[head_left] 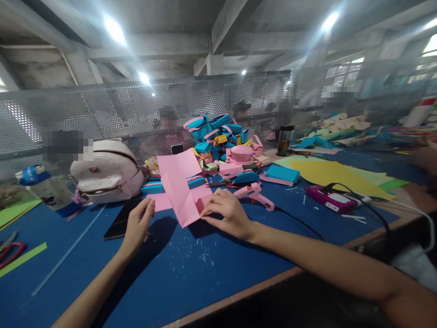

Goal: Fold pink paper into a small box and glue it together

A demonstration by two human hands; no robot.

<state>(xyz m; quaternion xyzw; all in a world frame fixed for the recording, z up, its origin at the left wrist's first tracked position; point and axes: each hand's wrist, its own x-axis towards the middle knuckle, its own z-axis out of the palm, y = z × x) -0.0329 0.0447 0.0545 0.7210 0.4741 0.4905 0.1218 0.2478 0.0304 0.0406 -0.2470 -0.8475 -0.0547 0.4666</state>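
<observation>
My right hand (227,213) pinches the lower corner of a folded pink paper piece (178,191) between thumb and fingers, holding it tilted above the blue table mat. To its left is my left hand (139,219), apart from the raised piece; its fingers are curled together, and whether anything is inside them is hidden. Just behind my left hand lies a dark phone (120,219), partly covered by the wrist. Another flat pink piece (161,202) shows beside my left fingertips. A pink glue gun (255,195) rests just beyond my right hand, its cable trailing rightward.
Behind stands a pile of blue and pink paper boxes (221,136). A white backpack (107,171) and a bottle (56,191) are at the left, red-handled scissors (12,253) nearer. A purple power bank (329,199) and yellow sheets (327,175) lie right; a mesh screen (129,105) closes the back.
</observation>
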